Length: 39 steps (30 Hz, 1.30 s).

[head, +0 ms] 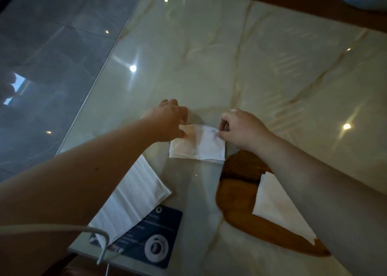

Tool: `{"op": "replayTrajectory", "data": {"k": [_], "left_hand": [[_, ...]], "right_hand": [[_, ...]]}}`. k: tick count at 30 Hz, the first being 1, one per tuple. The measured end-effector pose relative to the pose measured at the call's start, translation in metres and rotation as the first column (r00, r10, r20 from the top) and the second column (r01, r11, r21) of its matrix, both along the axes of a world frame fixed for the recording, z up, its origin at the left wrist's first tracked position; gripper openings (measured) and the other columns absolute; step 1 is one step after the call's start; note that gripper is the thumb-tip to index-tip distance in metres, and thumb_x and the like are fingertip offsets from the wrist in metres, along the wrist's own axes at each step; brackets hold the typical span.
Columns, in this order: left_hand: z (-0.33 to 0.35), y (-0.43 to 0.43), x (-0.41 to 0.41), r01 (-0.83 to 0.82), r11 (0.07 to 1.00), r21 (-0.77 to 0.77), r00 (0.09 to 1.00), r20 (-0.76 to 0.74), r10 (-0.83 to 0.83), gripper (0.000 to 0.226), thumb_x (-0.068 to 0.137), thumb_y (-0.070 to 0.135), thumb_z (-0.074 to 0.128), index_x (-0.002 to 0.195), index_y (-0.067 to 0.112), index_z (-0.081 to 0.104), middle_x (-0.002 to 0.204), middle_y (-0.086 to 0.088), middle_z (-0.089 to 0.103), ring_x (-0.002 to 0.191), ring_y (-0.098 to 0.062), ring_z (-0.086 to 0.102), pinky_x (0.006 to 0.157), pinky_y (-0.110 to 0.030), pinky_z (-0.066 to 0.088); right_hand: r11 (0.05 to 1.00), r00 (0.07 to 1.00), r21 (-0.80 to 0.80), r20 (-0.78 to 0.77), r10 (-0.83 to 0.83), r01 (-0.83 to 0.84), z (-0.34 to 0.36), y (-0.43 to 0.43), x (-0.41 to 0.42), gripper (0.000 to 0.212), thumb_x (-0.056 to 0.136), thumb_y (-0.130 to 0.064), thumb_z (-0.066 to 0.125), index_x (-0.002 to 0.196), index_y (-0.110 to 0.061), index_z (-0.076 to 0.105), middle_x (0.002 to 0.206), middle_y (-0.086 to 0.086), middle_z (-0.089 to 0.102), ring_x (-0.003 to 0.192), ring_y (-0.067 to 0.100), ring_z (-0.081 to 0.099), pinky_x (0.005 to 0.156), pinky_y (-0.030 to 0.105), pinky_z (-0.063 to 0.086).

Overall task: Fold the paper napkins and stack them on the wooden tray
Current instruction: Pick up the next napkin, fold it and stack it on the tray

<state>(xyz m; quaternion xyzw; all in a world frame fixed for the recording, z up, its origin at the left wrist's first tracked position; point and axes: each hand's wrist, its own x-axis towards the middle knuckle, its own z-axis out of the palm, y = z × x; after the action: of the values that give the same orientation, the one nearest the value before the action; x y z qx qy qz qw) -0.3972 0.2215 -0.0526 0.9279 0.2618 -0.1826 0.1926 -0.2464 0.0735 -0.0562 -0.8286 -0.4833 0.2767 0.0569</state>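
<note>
A white paper napkin [198, 144] lies on the marble table, folded over on itself. My left hand [167, 121] pinches its far left corner. My right hand [240, 128] pinches its far right corner. Near me on the right lies the wooden tray [234, 194], and on it rests a folded white napkin [276, 206], partly hidden under my right forearm. A stack of flat white napkins [132, 200] lies near me on the left, partly under my left forearm.
A dark blue card [155, 236] with a round white mark lies under the napkin stack at the table's near edge. A white cable [62, 228] crosses the lower left. The marble table [230, 55] ends at the left, with grey floor tiles [48, 51] beyond.
</note>
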Motion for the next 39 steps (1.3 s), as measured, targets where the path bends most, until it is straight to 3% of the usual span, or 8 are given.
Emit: {"op": "replayTrajectory", "data": {"k": [6,11,16,22,28,32,36,39], "left_hand": [[0.007,-0.012,-0.013,-0.303,0.919,-0.253,0.926,0.149,0.346,0.011,0.077,0.02,0.071,0.08,0.022,0.06,0.078,0.008,0.057,0.075,-0.015,0.057,0.062,-0.026,0.044],[0.034,-0.042,-0.023,-0.447,0.588,-0.674,0.693,0.155,0.705,0.017,0.076,0.005,0.074,0.078,0.014,0.061,0.083,-0.016,0.068,0.075,-0.03,0.067,0.066,-0.043,0.059],[0.053,-0.09,-0.019,-0.39,0.4,-0.829,0.634,0.074,0.77,0.006,0.085,0.011,0.066,0.089,0.011,0.061,0.087,-0.013,0.068,0.082,-0.032,0.069,0.07,-0.052,0.058],[0.04,-0.147,-0.003,-0.414,0.452,-0.79,0.693,0.048,0.719,0.004,0.083,0.021,0.069,0.085,0.023,0.066,0.085,-0.006,0.071,0.079,-0.024,0.069,0.067,-0.044,0.06],[0.027,-0.194,0.023,-0.417,0.521,-0.745,0.77,0.016,0.638,0.007,0.081,0.019,0.07,0.085,0.021,0.064,0.075,0.002,0.068,0.065,-0.014,0.065,0.045,-0.022,0.048],[0.02,-0.212,0.038,-0.418,0.606,-0.677,0.807,0.031,0.59,0.012,0.085,0.033,0.065,0.079,0.022,0.062,0.076,0.001,0.066,0.07,-0.016,0.063,0.055,-0.029,0.048],[0.017,-0.22,0.048,-0.403,0.668,-0.625,0.833,0.051,0.55,0.013,0.086,0.029,0.062,0.076,0.022,0.061,0.077,0.003,0.066,0.068,-0.011,0.06,0.053,-0.024,0.043],[0.014,-0.223,0.053,-0.373,0.73,-0.573,0.858,0.087,0.507,0.01,0.088,0.027,0.058,0.085,0.02,0.065,0.08,0.007,0.064,0.073,-0.008,0.059,0.056,-0.022,0.045]], "right_hand": [[0.964,0.956,0.18,-0.254,-0.146,0.195,0.011,-0.019,0.0,0.008,0.081,-0.024,0.069,0.079,-0.018,0.063,0.073,-0.006,0.061,0.072,0.015,0.059,0.061,0.029,0.045],[0.84,0.792,0.277,-0.553,-0.258,0.467,0.024,-0.047,0.0,0.015,0.079,-0.012,0.072,0.074,-0.022,0.062,0.073,0.0,0.067,0.073,0.022,0.065,0.069,0.037,0.055],[0.762,0.699,0.252,-0.631,-0.338,0.596,0.042,-0.099,-0.003,0.014,0.08,-0.009,0.072,0.079,-0.019,0.064,0.078,0.016,0.067,0.066,0.021,0.062,0.06,0.037,0.054],[0.735,0.636,0.192,-0.667,-0.388,0.65,0.05,-0.17,-0.004,0.018,0.079,0.003,0.07,0.083,-0.013,0.062,0.07,0.006,0.063,0.056,0.009,0.059,0.05,0.015,0.045],[0.669,0.563,0.113,-0.653,-0.507,0.734,0.039,-0.223,0.002,0.015,0.08,0.007,0.066,0.09,-0.002,0.06,0.073,0.005,0.063,0.055,0.0,0.06,0.046,0.014,0.045],[0.631,0.54,0.102,-0.633,-0.555,0.769,0.028,-0.243,0.006,0.01,0.083,-0.001,0.067,0.089,-0.005,0.061,0.073,0.003,0.065,0.055,0.0,0.059,0.046,0.015,0.046],[0.634,0.597,0.144,-0.54,-0.593,0.76,0.019,-0.251,0.012,0.006,0.085,-0.007,0.067,0.087,-0.012,0.063,0.074,0.0,0.066,0.059,-0.002,0.059,0.052,0.011,0.046],[0.668,0.652,0.161,-0.467,-0.597,0.727,0.013,-0.254,0.016,0.015,0.084,-0.012,0.069,0.082,-0.024,0.061,0.078,-0.001,0.065,0.07,0.011,0.064,0.063,0.022,0.051]]}}
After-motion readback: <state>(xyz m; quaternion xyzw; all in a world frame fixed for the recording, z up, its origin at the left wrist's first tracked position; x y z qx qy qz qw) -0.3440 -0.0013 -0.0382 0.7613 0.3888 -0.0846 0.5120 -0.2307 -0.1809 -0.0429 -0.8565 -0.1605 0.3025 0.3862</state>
